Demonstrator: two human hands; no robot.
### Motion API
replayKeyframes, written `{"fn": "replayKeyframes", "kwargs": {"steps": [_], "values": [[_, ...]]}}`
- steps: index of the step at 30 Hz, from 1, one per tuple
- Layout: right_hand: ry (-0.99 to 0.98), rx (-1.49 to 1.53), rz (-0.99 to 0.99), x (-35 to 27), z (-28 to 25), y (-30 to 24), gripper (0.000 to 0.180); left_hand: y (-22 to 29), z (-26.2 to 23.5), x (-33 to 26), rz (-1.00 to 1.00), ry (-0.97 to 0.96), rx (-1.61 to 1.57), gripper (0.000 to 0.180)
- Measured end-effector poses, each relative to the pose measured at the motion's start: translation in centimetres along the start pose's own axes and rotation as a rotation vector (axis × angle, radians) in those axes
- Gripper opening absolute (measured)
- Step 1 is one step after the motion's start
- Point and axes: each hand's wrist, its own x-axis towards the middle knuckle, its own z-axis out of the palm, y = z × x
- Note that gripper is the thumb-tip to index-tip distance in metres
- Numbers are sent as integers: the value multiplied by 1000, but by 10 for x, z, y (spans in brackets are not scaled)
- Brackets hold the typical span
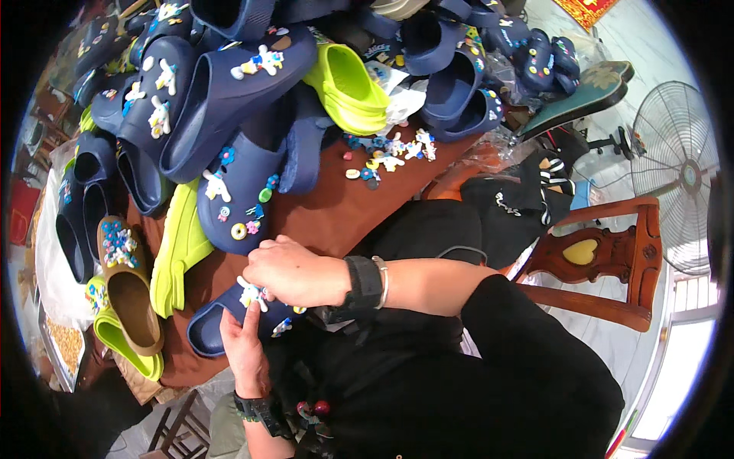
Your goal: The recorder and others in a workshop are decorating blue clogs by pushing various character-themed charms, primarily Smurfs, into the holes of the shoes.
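Observation:
A navy blue clog [206,330] lies on its side close to my body, its opening toward the left. My left hand [245,348] grips it from the near side, with the thumb up against a white figure-shaped shoe charm [251,295]. From the right, my right hand [298,274] reaches over the clog, its fingers closed at that same charm; the fingertips are partly hidden. More small charms [283,327] sit on the clog's near side. Just beyond my right hand, another navy clog [237,195] carries several colourful charms.
Piled navy clogs [237,92] cover the far side of the brown table [329,222], with lime green clogs [352,88] and a brown clog [134,306] among them. Loose charms [390,153] lie on the cloth. A wooden chair [592,256] and a fan [677,176] stand at the right.

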Motion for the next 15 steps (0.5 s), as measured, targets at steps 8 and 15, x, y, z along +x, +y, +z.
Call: {"fn": "replayKeyframes", "kwargs": {"steps": [8, 15], "values": [[-62, -454, -258, 14, -12, -30, 12, -7, -6, 0, 46, -22, -29, 33], [38, -293, -288, 1, -5, -11, 12, -2, -1, -1, 13, -17, -41, 31]]}}
